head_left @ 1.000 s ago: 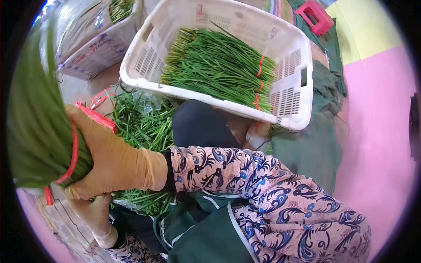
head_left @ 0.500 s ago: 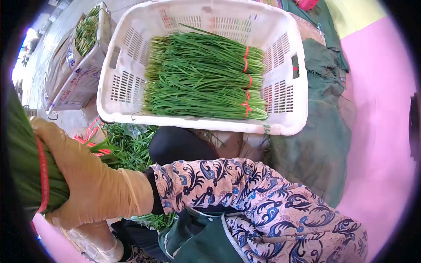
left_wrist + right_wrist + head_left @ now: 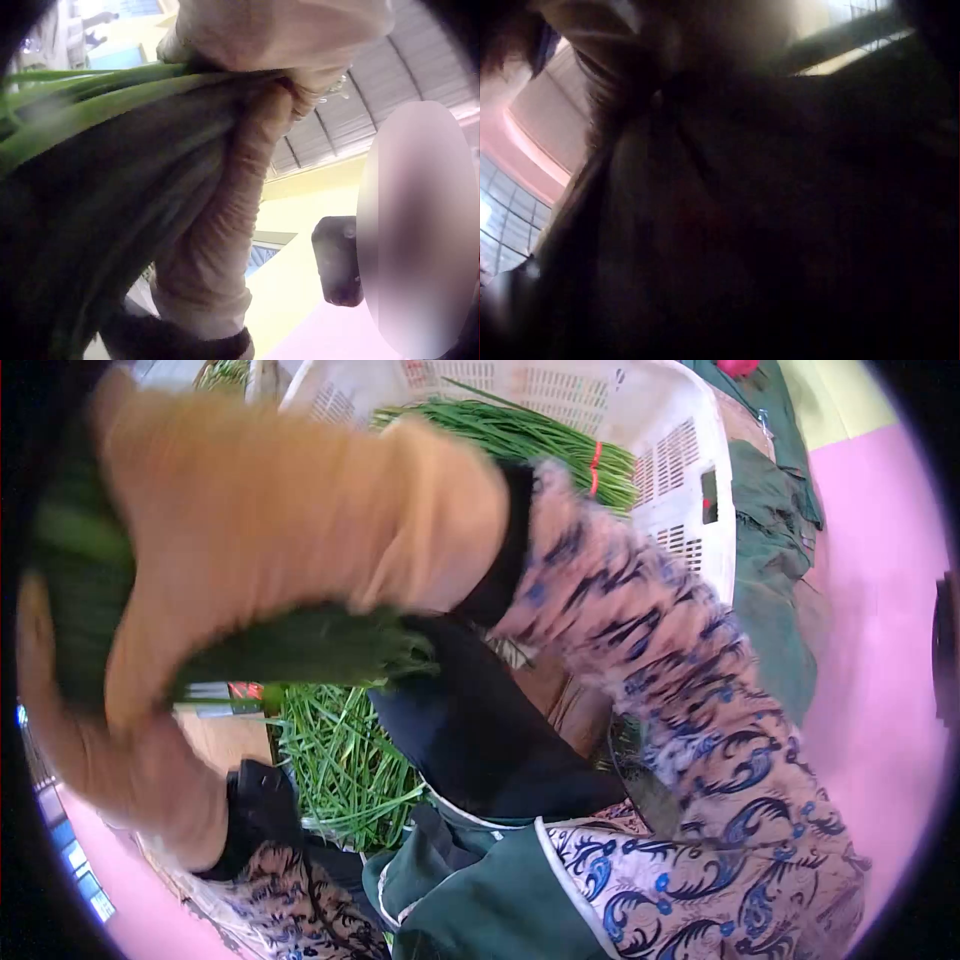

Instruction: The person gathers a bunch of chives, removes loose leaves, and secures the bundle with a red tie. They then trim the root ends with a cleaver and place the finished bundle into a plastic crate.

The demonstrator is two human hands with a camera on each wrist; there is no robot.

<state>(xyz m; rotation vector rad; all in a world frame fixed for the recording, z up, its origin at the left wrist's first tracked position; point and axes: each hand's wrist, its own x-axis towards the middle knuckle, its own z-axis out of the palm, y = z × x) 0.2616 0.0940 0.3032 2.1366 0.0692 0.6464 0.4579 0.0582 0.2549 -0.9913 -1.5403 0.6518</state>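
Note:
Both hands wear pale tan gloves. My right hand, blurred by motion, wraps over the top of a bundle of green chives at the left of the head view. Below it, my left hand grips the same bundle from underneath, with the fingers along its far left side. One end of the bundle points right, beneath the right wrist. In the left wrist view, the chives spread out to the left from between the gloved hands. The right wrist view is mostly dark.
A white plastic basket stands ahead, with a red-banded chive bundle visible inside. Loose green leaves lie in a heap beside the dark-clothed knee. Green cloth lies to the right, beside the pink surface.
My right hand has swung up and right, now covering part of the basket. The bundle has turned, bringing one end under the right wrist, and its red band is out of sight.

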